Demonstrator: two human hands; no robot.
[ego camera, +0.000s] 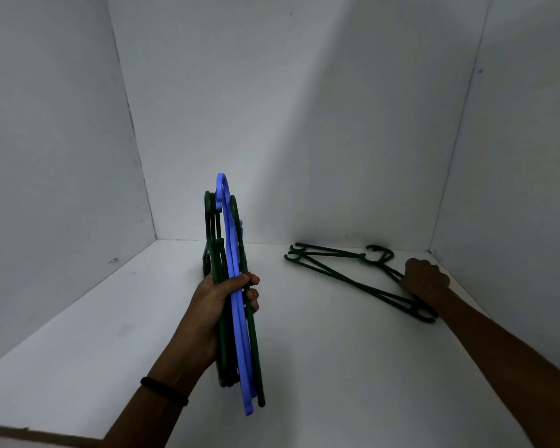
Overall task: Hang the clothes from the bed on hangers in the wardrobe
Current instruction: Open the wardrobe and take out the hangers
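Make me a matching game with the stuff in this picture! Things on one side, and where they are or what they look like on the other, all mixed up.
Things:
1. blue hanger
2. green hangers on the shelf
3. black wristband
4. right hand

Descriptions:
A. around the left wrist
B. lying flat near the back right corner
C. held upright in the left hand among green ones
D. reaching onto the flat hangers

Pairs: 1-C, 2-B, 3-A, 4-D
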